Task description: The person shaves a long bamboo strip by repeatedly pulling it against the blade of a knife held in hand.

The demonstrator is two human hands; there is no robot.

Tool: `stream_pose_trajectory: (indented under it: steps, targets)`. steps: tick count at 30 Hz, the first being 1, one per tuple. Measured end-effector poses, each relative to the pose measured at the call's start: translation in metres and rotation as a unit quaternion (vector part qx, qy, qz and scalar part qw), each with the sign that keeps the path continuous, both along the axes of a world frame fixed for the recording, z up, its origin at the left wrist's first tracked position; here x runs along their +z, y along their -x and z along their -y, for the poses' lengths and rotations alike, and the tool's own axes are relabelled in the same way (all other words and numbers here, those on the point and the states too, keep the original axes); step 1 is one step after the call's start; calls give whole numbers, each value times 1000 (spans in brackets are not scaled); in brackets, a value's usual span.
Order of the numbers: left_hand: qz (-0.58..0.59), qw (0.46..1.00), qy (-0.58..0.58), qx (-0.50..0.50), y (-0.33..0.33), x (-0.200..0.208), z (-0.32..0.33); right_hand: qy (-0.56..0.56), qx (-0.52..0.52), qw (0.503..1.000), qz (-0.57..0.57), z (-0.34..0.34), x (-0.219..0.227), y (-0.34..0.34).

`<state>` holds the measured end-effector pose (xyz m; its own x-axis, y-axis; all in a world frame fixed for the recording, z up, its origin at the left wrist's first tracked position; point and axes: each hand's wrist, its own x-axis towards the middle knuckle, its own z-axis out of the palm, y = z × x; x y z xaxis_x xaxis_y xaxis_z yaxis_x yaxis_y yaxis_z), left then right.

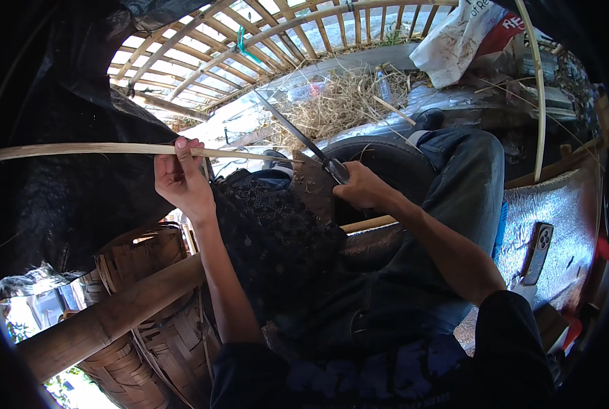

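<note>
A long pale bamboo strip runs from the left rim of the head view toward the middle. My left hand pinches it, thumb on top, and its thin end points right. My right hand is closed round the dark handle of a long knife. The blade slants up and to the left, its tip above the strip. Close below the handle is the strip's thin end; whether blade and strip touch I cannot tell. Under both lies a dark patterned cloth over my lap, beside a black tyre.
A pile of bamboo shavings lies ahead, before a slatted bamboo fence. At the left are a thick bamboo pole and woven baskets. A phone rests on a silvery surface at the right, near a standing bamboo strip.
</note>
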<state>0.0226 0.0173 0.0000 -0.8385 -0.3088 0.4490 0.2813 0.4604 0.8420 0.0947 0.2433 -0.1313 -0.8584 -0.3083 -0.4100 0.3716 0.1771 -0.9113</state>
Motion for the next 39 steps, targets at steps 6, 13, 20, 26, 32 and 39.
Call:
stream_pose_trajectory:
  steps: [6, 13, 20, 26, 32, 39]
  targets:
    - [36, 988, -121, -89, 9, 12, 13, -16, 16, 999, -46, 6, -5, -1]
    - [25, 937, -292, -189, 14, 71, 6, -35, 23, 999, -32, 3, -3, 0]
    - [37, 907, -321, -271, 23, 103, 26, -46, 35, 997, -44, 2, 6, -1]
    - [38, 936, -298, -185, 21, 120, 19, -31, 27, 999, -36, -1, 6, -1]
    - [3, 950, -272, -154, 12, 161, 12, 12, 10, 1000, -22, -8, 14, 2]
    - [56, 944, -283, -159, 6, 150, 1, 30, 3, 999, -34, -15, 25, -1]
